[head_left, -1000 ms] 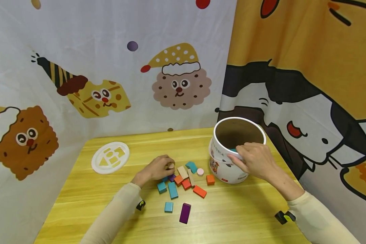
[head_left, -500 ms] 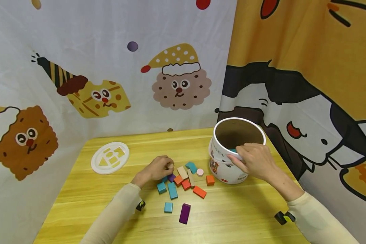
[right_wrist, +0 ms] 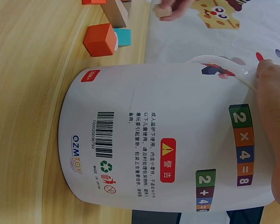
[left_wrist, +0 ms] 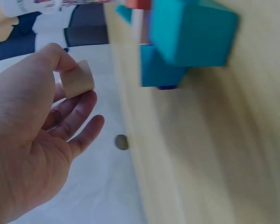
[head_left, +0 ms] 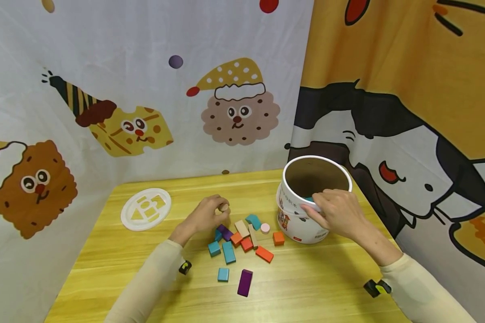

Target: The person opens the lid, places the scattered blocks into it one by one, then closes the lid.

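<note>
A small natural-wood block (left_wrist: 77,80) is pinched between the thumb and fingertips of the left hand (head_left: 206,216); the lower fingers are loosely bent and spread beneath it. Both wrist views show it off the table, against the pale curtain. It looks stubby, so I cannot tell a clear long axis.

The relation that matters most is with the tall white printed bucket (head_left: 301,224): it stands well to the right of the held block, its round mouth facing up. The left hand has the block, while the right hand (head_left: 339,213) is already at the bucket, fingers hooked over the near rim and thumb down the outside. Those fingers cover part of the near edge; the far and left parts of the rim are uncovered. A bit of teal block (head_left: 308,198) shows inside.

Between hand and bucket, low on the yellow wood-grain table (head_left: 299,287), lie a teal arched block (head_left: 253,221), a pale pink round block (head_left: 265,228) and an orange cube (head_left: 279,238). The bucket's wall rises above them all. A purple block (head_left: 225,231) sits just below the left hand; a long dark purple block (head_left: 245,282) lies nearer the person. Well left is a white plastic lid with cut-out shapes (head_left: 145,224).
</note>
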Tool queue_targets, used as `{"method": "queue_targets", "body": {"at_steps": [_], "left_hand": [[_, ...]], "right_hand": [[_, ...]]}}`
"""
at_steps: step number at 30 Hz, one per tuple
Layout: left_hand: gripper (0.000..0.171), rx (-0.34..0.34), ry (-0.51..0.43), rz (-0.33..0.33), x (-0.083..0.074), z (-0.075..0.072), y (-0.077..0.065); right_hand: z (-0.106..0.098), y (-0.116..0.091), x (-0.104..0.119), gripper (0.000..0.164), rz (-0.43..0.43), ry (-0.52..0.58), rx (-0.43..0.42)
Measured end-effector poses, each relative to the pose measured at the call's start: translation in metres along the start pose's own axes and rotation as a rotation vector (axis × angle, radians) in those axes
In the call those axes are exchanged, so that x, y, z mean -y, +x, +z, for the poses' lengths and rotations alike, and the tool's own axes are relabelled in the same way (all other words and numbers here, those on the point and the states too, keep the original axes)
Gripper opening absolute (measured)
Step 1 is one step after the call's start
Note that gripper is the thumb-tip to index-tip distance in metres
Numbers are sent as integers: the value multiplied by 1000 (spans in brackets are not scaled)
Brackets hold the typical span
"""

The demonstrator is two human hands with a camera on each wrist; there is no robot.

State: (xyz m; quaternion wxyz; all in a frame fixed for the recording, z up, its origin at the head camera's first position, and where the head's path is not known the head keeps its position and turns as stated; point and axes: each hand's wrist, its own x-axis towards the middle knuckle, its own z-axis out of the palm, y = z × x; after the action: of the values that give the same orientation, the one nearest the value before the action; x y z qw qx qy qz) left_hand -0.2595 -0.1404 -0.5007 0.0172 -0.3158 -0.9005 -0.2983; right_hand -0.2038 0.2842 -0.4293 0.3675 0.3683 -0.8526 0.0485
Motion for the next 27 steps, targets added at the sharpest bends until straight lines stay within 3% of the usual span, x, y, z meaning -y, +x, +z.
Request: {"method": "queue_targets", "body": {"at_steps": [6,12,21,27], "left_hand": [[9,-74,-7,46,-11,-19,9],[15,-132,-54,45,-22,-39,18],[25,-186,-54,112,-40,-61,42],[22,-195,-23,145,-58,-69,58]], "right_hand": [[-1,0,0,66,0,-1,1],[-1,0,0,66,-1,0,2],[2,-1,-2,66,-9,-4,-17],[3,-2,-3,65,-6,4,-12]]}}
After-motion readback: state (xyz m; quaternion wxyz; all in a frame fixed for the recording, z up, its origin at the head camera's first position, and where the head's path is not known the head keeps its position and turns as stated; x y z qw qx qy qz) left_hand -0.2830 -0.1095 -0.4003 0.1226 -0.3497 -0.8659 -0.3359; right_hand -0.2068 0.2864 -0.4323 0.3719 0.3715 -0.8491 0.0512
